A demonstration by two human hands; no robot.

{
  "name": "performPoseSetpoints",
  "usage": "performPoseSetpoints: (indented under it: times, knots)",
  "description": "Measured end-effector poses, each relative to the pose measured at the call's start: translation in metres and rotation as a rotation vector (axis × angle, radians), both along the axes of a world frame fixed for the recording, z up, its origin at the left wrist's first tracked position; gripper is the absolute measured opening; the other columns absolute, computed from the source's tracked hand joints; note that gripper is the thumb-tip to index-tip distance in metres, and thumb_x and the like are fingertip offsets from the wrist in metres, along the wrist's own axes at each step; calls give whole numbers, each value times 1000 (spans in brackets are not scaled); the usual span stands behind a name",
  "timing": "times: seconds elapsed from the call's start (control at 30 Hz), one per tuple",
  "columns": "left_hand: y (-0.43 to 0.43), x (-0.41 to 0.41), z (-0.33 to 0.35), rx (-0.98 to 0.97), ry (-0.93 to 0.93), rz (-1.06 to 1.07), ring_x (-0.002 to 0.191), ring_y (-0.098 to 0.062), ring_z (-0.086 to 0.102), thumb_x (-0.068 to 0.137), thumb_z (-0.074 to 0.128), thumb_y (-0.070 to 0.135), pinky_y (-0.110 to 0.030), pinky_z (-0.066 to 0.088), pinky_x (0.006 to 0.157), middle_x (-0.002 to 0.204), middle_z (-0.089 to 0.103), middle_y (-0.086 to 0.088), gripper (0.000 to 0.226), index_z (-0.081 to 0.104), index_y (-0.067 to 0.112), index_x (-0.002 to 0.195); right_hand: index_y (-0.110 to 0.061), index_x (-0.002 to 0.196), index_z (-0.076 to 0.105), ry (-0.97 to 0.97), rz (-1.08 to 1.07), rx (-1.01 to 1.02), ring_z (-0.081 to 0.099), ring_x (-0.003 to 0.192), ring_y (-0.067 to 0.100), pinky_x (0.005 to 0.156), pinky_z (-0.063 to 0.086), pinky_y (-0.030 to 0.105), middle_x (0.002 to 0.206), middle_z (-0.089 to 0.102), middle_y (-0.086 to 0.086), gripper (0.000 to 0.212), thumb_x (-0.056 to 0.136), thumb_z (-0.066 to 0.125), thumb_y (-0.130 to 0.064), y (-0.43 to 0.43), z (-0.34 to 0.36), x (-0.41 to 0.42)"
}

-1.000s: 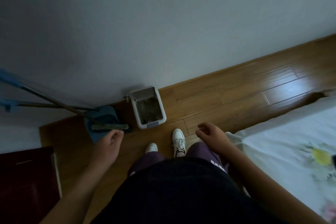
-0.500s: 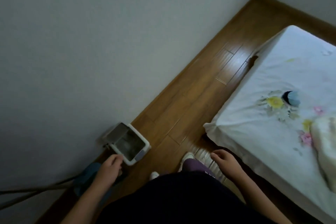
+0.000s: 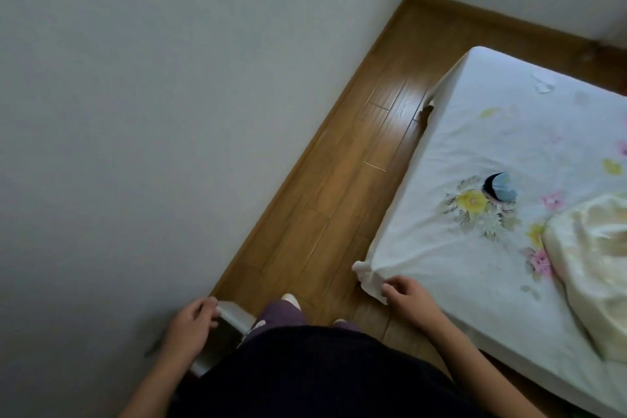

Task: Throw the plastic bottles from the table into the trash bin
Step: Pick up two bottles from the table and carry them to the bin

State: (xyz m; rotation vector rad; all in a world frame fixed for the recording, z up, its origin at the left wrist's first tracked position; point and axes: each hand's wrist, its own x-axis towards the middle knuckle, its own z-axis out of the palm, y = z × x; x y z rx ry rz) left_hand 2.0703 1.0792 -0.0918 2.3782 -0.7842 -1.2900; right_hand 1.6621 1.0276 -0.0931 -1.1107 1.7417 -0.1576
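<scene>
The white trash bin stands on the floor against the wall at the lower left, mostly hidden by my body and arm. My left hand hangs over the bin's left side with loosely curled fingers and holds nothing. My right hand hovers by the near corner of the bed, fingers loosely curled, also holding nothing. No plastic bottle and no table are in view.
A bed with a white flowered sheet fills the right side; a small blue and black object and a cream blanket lie on it. A strip of wooden floor runs between the wall and the bed.
The view has swung to the right: the bin slid from the middle to the lower left edge, the blue dustpan and broom left the frame, and the bed came into view.
</scene>
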Motion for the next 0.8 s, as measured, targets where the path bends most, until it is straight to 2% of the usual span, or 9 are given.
performPoseSetpoints:
  times: [0.17, 0.23, 0.33, 0.47, 0.6, 0.8]
  knots:
    - [-76, 8, -15, 61, -7, -33, 81, -28, 69, 101, 52, 29, -41, 54, 75, 88, 74, -7, 22, 68, 16, 94, -28, 100, 63, -24, -32, -49, 66, 91, 12, 79, 54, 28, 98, 69, -5, 10, 96, 56, -34, -81, 4, 1]
    - [-118, 12, -19, 62, -8, -55, 79, -31, 70, 100, 53, 28, -43, 55, 75, 86, 74, -9, 24, 69, 14, 88, -26, 99, 64, -20, -81, -36, 66, 91, 13, 80, 54, 31, 97, 70, -5, 11, 95, 56, -32, -110, 2, 0]
    - [-195, 13, -25, 66, -2, -114, 78, -32, 70, 100, 53, 26, -41, 52, 74, 85, 74, -12, 26, 68, 13, 83, -21, 102, 67, 1, -203, 21, 67, 89, 14, 72, 52, 29, 95, 71, -2, 16, 93, 58, -32, -148, -3, -8]
    - [-307, -11, -20, 64, 31, -333, 74, -28, 69, 101, 51, 24, -36, 48, 71, 91, 74, -13, 24, 67, 15, 85, -18, 98, 69, 23, -368, 34, 69, 83, 16, 75, 54, 36, 88, 74, -1, 17, 90, 61, -31, -188, -8, -23]
    - [-416, -58, 0, 42, 40, -588, 82, -25, 69, 102, 49, 30, -36, 49, 74, 92, 72, -5, 25, 67, 16, 93, -18, 93, 68, 16, -529, 69, 70, 81, 17, 70, 52, 32, 87, 74, -1, 12, 90, 61, -27, -216, -7, -44]
    - [-556, -138, 15, -31, 74, -742, 85, -24, 69, 102, 48, 31, -37, 51, 78, 91, 72, -2, 27, 68, 15, 95, -15, 92, 68, -1, -712, 162, 69, 77, 18, 71, 49, 32, 87, 75, 3, 13, 92, 61, -26, -257, -23, -89]
